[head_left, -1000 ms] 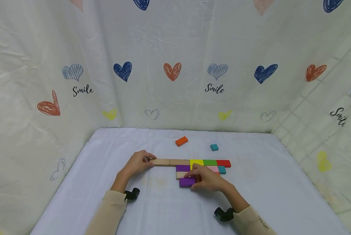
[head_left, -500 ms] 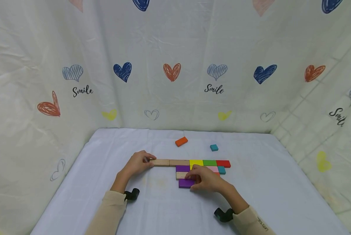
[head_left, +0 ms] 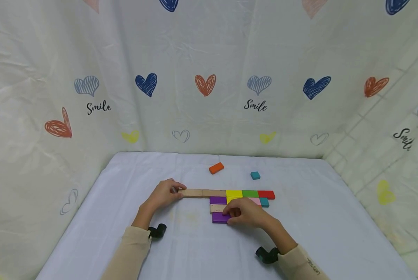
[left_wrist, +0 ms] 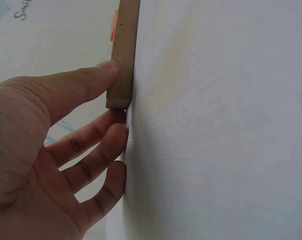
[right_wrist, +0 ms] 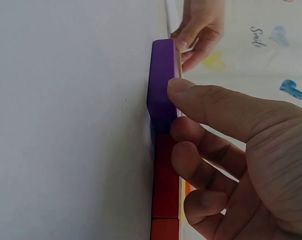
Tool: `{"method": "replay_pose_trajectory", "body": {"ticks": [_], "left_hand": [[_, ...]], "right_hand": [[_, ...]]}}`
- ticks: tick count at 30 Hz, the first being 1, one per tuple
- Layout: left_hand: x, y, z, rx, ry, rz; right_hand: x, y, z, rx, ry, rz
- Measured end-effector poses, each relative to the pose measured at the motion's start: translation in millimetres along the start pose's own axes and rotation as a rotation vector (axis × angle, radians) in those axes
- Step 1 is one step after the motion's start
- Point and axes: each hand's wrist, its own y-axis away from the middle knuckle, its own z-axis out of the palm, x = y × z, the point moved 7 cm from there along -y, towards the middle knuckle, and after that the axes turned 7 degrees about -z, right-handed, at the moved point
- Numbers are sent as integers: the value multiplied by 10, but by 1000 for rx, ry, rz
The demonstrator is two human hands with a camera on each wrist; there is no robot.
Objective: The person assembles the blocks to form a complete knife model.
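My left hand pinches the left end of a plain wooden block, the leftmost of a flat row. In the left wrist view the thumb lies on that block, with the index finger hidden behind it. The right hand holds the nearest purple block by its right part, between thumb and fingers. That block lies just in front of a pale wooden block. Another purple block sits behind that. In the right wrist view a dark red block adjoins the held block.
The back row continues with a second wooden block, then yellow, green and red blocks. Pink and teal blocks lie in front. A loose orange block and a small teal block lie farther back.
The nearest purple block has shifted slightly left and straightened against the pale wooden block, with the right hand moving along. My left hand stays put.
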Motion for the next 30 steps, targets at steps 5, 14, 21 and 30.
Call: {"method": "replay_pose_trajectory", "body": {"ticks": [5, 14, 21, 30], "left_hand": [[5, -3, -4, 0, -3, -7], [-4, -5, 5, -1, -3, -13], [20, 10, -7, 2, -3, -1], [50, 33, -23, 4, -1, 4]], "right_hand": [[-23, -9, 6, 9, 11, -19], [-56, -14, 22, 15, 0, -43], [-78, -20, 22, 25, -13, -63], [-69, -14, 26, 21, -14, -49]]}}
